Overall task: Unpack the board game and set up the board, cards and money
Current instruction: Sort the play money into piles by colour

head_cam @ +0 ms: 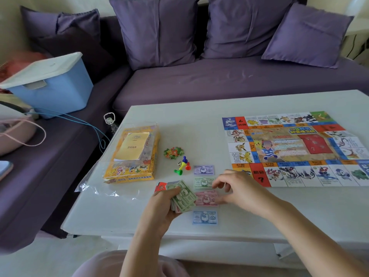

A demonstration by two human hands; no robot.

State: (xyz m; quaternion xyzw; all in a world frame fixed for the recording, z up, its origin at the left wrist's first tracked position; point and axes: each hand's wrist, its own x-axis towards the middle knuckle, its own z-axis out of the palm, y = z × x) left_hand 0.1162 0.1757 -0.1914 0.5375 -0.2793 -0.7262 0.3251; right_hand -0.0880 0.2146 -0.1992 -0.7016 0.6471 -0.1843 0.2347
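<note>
Board (295, 148) is shown unfolded on the table (199, 120), its right edge cut off. Four money piles (204, 217) are laid beside it; sorting is judged unfinished. Unsorted notes (184, 197) and red cards (161, 186) are gripped in the left hand (159, 208). The right hand (237, 189) is curled over the piles; whether a note is pinched cannot be told.

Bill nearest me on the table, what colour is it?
The bill is blue; head view shows it best.

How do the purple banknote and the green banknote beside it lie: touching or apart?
Apart. The head view shows a strip of bare table between the purple banknote and the green banknote.
</note>
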